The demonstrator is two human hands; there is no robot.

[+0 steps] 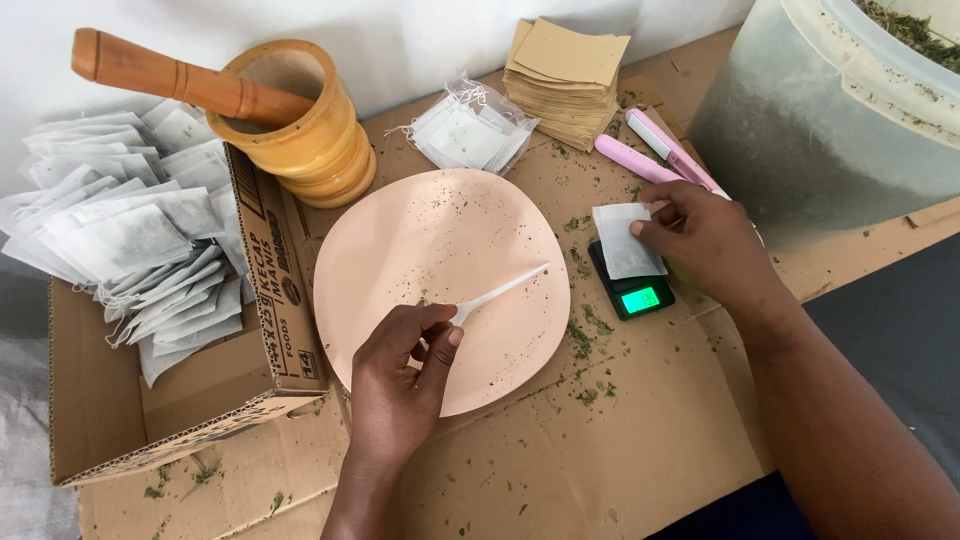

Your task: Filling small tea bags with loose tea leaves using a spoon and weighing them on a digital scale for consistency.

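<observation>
The left hand (400,385) is closest to us. Its fingers are curled shut around the handle of a thin white plastic spoon (497,293). The spoon points up and to the right, over the pink plate (400,230). The hand sits on the plate's lower edge. The plate is almost bare, with only tiny green bits on it, so most of it is open.

The right hand (700,238) is off to the right, well apart from the left one. Its thumb and fingers pinch the right edge of a small white tea bag (622,240). The bag rests on a little black scale (632,285) with a glowing green screen. The scale sits just beside the plate's right edge, with a thin gap between them.

A brown cardboard sheet (620,450) lies under everything. It has green crumbs on it, and a wide flat part near the bottom with only crumbs.

On the left, a cardboard box (170,390) full of filled tea bags (130,240) touches the plate's left side. Behind the plate stand a wooden mortar (310,150) with its pestle (180,78), a packet of empty bags (470,132), a stack of tan paper squares (565,80) and a pink sealer tool (660,155). A big plastic tub (830,120) fills the top right corner.
</observation>
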